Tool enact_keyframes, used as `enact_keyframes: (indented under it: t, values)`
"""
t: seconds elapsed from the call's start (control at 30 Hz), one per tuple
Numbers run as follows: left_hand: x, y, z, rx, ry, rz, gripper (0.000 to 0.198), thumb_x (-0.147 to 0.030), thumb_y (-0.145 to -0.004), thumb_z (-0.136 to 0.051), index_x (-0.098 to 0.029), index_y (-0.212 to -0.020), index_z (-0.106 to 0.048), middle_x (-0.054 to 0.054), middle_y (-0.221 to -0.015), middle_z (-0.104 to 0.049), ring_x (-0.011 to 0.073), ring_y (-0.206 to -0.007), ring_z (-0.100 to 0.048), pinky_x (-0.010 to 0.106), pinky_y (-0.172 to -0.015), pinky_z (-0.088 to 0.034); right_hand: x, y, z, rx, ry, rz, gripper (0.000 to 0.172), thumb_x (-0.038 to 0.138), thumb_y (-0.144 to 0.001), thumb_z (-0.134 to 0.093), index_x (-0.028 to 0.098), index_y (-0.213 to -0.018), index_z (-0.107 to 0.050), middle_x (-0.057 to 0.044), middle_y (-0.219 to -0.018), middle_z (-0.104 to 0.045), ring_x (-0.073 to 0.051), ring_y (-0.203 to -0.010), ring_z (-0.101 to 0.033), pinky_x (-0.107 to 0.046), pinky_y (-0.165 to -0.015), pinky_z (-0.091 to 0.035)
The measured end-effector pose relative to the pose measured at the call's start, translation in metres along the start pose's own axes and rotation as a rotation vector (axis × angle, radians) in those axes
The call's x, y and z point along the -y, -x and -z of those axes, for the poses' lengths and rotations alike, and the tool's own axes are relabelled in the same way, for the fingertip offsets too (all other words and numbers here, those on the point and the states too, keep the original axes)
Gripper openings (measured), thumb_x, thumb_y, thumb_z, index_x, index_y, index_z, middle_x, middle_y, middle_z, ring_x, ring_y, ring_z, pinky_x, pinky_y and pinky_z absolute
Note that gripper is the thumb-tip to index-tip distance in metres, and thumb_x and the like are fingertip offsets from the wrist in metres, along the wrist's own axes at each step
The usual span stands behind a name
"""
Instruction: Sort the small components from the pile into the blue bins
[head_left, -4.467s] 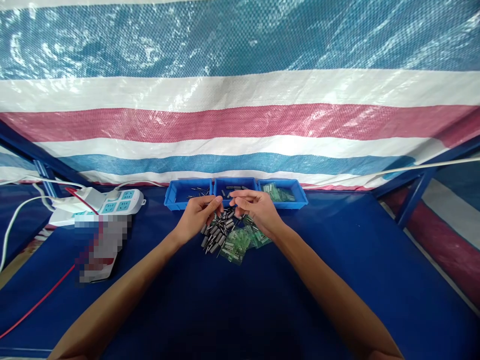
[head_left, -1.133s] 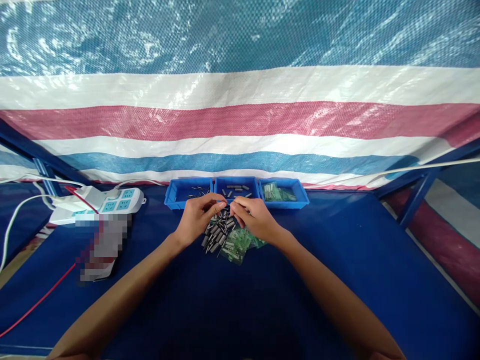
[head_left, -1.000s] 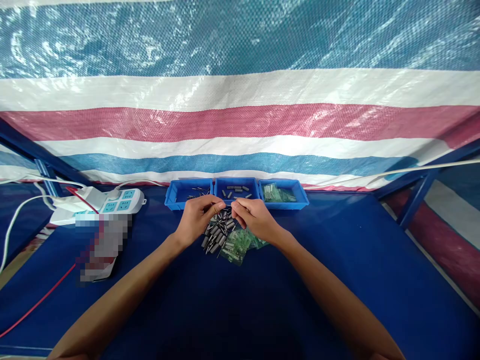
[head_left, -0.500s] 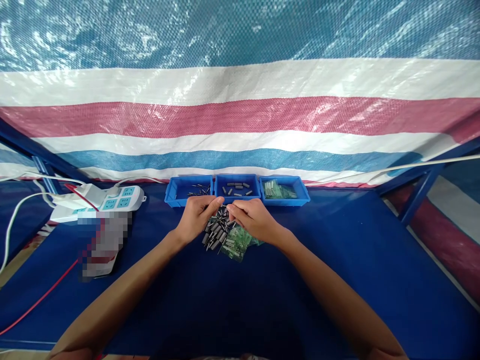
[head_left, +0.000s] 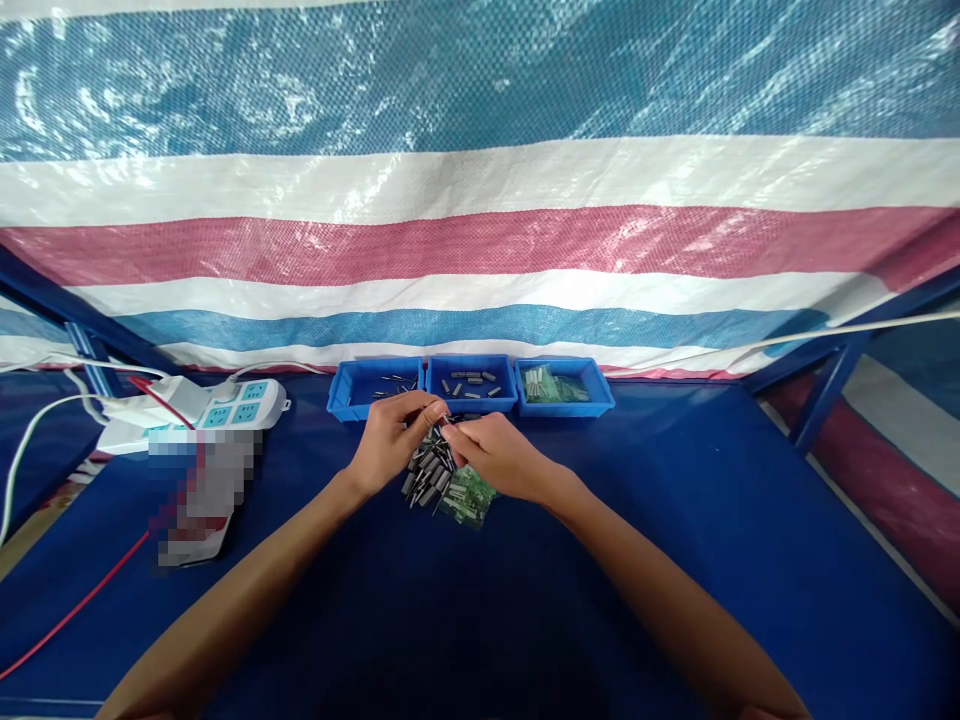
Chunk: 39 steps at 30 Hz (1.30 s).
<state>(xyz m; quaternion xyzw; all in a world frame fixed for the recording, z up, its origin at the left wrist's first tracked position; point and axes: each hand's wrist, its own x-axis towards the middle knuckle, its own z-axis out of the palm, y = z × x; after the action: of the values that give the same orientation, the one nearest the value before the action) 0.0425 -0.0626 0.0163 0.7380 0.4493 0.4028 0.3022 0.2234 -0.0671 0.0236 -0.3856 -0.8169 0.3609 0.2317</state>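
Thumb and fingers pinched, my left hand (head_left: 391, 440) is closed on something too small to make out. Against it, my right hand (head_left: 502, 455) is pinched as well, and the fingertips of both hands meet. Just below them lies a pile of small grey metal cylinders and thin pins (head_left: 427, 478). Beside the pile, partly under my right hand, are clear green-tinted bags (head_left: 469, 500) with small pieces inside.
Three blue bins stand behind my hands: a left bin (head_left: 352, 411) with thin pins, a middle bin (head_left: 507, 404) with grey cylinders, a right bin (head_left: 566, 409) with green bags. A power strip (head_left: 247, 408) with cables and a blurred phone-like object (head_left: 206, 500) lie left on the blue table (head_left: 675, 480).
My right hand has moved left and slightly down, so its fingertips now touch those of my left hand. The view has tilted slightly upward.
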Motion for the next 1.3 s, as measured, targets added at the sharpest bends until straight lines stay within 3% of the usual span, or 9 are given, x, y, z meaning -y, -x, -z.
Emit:
enact_keyframes:
  t: [0.17, 0.27, 0.37, 0.43, 0.53, 0.67, 0.87, 1.1, 1.3]
  values:
    - [0.0, 0.0, -0.003, -0.001, 0.104, 0.059, 0.032, -0.041, -0.091, -0.051, -0.014, -0.082, -0.065, 0.001, -0.063, -0.059, 0.0076, -0.046, -0.043, 0.021, -0.045, -0.034, 0.002, 0.0, -0.005, 0.048, 0.073, 0.017, 0.042, 0.027, -0.099, -0.035, 0.016, -0.066, -0.058, -0.001, -0.061, -0.059, -0.011, -0.057, -0.048, -0.026, -0.062, -0.029]
    - [0.003, -0.002, -0.003, -0.028, 0.205, 0.106, 0.03, -0.041, -0.092, -0.049, -0.014, -0.084, -0.061, 0.003, -0.074, -0.065, 0.0059, -0.041, -0.044, 0.021, -0.041, -0.034, 0.004, 0.0, -0.005, 0.074, 0.096, 0.057, 0.039, 0.026, -0.098, -0.038, 0.016, -0.064, -0.054, 0.0, -0.058, -0.055, -0.01, -0.054, -0.045, -0.026, -0.059, -0.027]
    - [0.008, -0.007, 0.005, -0.158, 0.2, 0.099, 0.027, -0.039, -0.093, -0.048, -0.015, -0.085, -0.058, 0.004, -0.079, -0.067, 0.0051, -0.038, -0.044, 0.021, -0.039, -0.034, 0.001, 0.001, -0.002, 0.094, 0.141, 0.074, 0.041, 0.03, -0.097, -0.041, 0.017, -0.058, -0.044, 0.002, -0.053, -0.046, -0.009, -0.05, -0.038, -0.026, -0.055, -0.024]
    - [0.011, -0.011, 0.014, -0.281, 0.096, 0.063, 0.027, -0.037, -0.093, -0.048, -0.015, -0.083, -0.06, 0.004, -0.077, -0.067, 0.005, -0.039, -0.044, 0.021, -0.04, -0.035, -0.005, 0.001, 0.002, 0.084, 0.185, 0.024, 0.044, 0.033, -0.097, -0.041, 0.017, -0.056, -0.038, 0.002, -0.051, -0.042, -0.009, -0.048, -0.035, -0.026, -0.053, -0.022]
    - [0.016, -0.016, 0.029, -0.375, -0.027, 0.025, 0.027, -0.034, -0.093, -0.047, -0.015, -0.083, -0.063, 0.003, -0.077, -0.069, 0.0048, -0.04, -0.046, 0.021, -0.043, -0.036, -0.016, 0.0, 0.011, 0.059, 0.26, -0.068, 0.046, 0.034, -0.096, -0.042, 0.018, -0.054, -0.035, 0.001, -0.051, -0.042, -0.01, -0.047, -0.034, -0.027, -0.053, -0.022]
    - [0.025, -0.02, 0.04, -0.322, -0.179, 0.018, 0.027, -0.032, -0.093, -0.048, -0.015, -0.089, -0.069, -0.002, -0.057, -0.06, 0.0064, -0.042, -0.049, 0.02, -0.048, -0.039, -0.025, 0.001, 0.025, 0.073, 0.46, -0.186, 0.041, 0.029, -0.093, -0.049, 0.017, -0.055, -0.043, -0.002, -0.055, -0.048, -0.011, -0.049, -0.038, -0.028, -0.056, -0.026]
    - [0.039, -0.025, 0.041, -0.245, -0.279, -0.071, 0.028, -0.028, -0.094, -0.044, -0.015, -0.092, -0.068, 0.005, -0.1, -0.068, 0.0036, -0.044, -0.048, 0.02, -0.052, -0.043, -0.027, 0.005, 0.032, 0.298, 0.718, -0.341, 0.018, 0.019, -0.086, -0.053, 0.013, -0.072, -0.063, -0.01, -0.072, -0.063, -0.021, -0.071, -0.059, -0.026, -0.055, -0.034]
    - [0.044, -0.026, 0.044, -0.232, -0.431, -0.112, 0.026, -0.026, -0.093, -0.047, -0.017, -0.096, -0.071, 0.006, -0.106, -0.068, 0.0091, -0.06, -0.056, 0.022, -0.059, -0.046, -0.045, 0.003, 0.019, 0.351, 0.781, -0.358, 0.015, 0.015, -0.081, -0.056, 0.009, -0.09, -0.067, -0.018, -0.085, -0.066, -0.027, -0.08, -0.064, -0.028, -0.06, -0.045]
    - [0.043, -0.026, 0.045, -0.25, -0.517, -0.112, 0.026, -0.023, -0.094, -0.046, -0.018, -0.098, -0.07, 0.006, -0.107, -0.068, 0.0145, -0.081, -0.064, 0.023, -0.065, -0.047, -0.051, 0.002, 0.014, 0.372, 0.774, -0.351, 0.013, 0.009, -0.079, -0.054, 0.01, -0.084, -0.065, -0.016, -0.084, -0.066, -0.025, -0.076, -0.065, -0.027, -0.059, -0.044]
